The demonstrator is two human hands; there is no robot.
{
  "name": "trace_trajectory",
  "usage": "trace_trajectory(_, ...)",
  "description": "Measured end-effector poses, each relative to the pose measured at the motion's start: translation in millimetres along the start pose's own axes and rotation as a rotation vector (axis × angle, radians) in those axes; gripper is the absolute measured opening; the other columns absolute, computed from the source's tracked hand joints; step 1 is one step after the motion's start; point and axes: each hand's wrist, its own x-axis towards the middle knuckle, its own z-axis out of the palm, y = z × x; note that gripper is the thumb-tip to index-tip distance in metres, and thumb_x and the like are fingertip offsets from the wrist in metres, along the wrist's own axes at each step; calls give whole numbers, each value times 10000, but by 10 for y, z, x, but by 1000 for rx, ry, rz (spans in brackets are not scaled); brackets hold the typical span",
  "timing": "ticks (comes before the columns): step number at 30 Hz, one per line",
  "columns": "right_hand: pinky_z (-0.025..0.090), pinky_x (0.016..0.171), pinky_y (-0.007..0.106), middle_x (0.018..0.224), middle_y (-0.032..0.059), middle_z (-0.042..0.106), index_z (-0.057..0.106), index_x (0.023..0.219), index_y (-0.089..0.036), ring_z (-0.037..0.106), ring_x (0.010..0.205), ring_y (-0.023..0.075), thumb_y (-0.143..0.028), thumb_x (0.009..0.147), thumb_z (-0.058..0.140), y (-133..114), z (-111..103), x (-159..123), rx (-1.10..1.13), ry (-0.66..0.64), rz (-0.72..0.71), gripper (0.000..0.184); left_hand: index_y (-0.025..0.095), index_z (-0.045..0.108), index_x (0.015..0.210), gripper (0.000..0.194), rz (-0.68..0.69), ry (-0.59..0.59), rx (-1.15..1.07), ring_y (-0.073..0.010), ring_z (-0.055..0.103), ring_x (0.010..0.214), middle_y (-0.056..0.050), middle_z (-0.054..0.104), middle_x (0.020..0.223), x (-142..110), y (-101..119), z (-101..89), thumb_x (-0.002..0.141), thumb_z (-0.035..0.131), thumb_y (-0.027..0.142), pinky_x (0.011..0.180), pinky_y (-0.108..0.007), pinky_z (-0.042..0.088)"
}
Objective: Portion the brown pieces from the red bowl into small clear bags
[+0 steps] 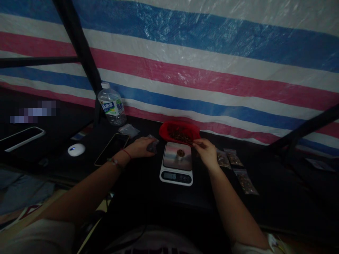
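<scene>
My left hand (pixel 141 147) is closed on a small clear zip bag (pixel 153 144), left of the kitchen scale (pixel 174 180). On the scale's plate stands a little cup heaped with brown bits (pixel 180 153). Behind the scale is a red tray (pixel 164 130) with a pile of dark brown pieces (pixel 180 134) in it. My right hand (pixel 206 151) is at the tray's front right corner, thumb and fingers pinched together; what they hold, if anything, is too small to make out. Several filled zip bags (pixel 246 181) lie to the right of that hand.
A clear plastic bottle (pixel 112 106) stands at the back left, with a pile of clear bags (pixel 129 130) by it. A dark phone (pixel 112 150), a white rounded device (pixel 76 150) and another phone (pixel 22 137) lie further left. A striped tarp (pixel 185 77) hangs behind the table.
</scene>
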Motion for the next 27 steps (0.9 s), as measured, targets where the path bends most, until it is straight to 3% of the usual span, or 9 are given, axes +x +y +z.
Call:
trace_trajectory(4,523,778,321,848,60,673,696,805,-183,641,814,182,-284,762,631,-14,25,-6,-7,-29,-65,127,248,561,1270,614,45,-48,58,-277,580,1153,-88,621,1255,25,36,38,695,695,418,1031,-378,408)
trace_trajectory(13,517,774,304,867,56,674,704,914,-192,634,810,172,-240,789,595,-84,108,-31,-72,-53,-110,173,265,553,1279,655,56,-30,36,-285,590,1138,-79,629,1237,39,39,66,672,724,444,1021,-382,422)
trace_trajectory(18,487,894,357,1011,88,691,704,980,-177,630,930,199,-209,819,550,-115,236,390,-186,-82,-135,224,216,544,1280,625,74,54,16,-282,606,1114,-101,638,1221,-2,65,41,710,687,428,1010,-391,442)
trace_trajectory(22,417,1010,411,1093,95,677,709,973,-184,583,1085,219,-154,820,510,-321,294,706,-178,-101,-249,253,174,479,1336,677,89,215,-26,-277,571,1178,-118,583,1310,-56,106,-62,730,667,412,1035,-400,438)
trace_trajectory(24,443,978,393,1032,84,685,711,945,-188,602,1030,205,-156,835,498,-477,319,719,-78,-127,-317,242,150,455,1351,697,108,306,-19,-281,568,1181,-134,574,1315,-67,147,-122,741,661,416,1032,-409,443)
trace_trajectory(27,446,973,371,1019,59,688,717,915,-212,605,1035,188,-169,849,520,-695,379,599,-4,-295,-371,212,157,451,1343,674,183,385,-1,-279,580,1158,-135,590,1285,-17,266,-186,754,658,409,1009,-415,458)
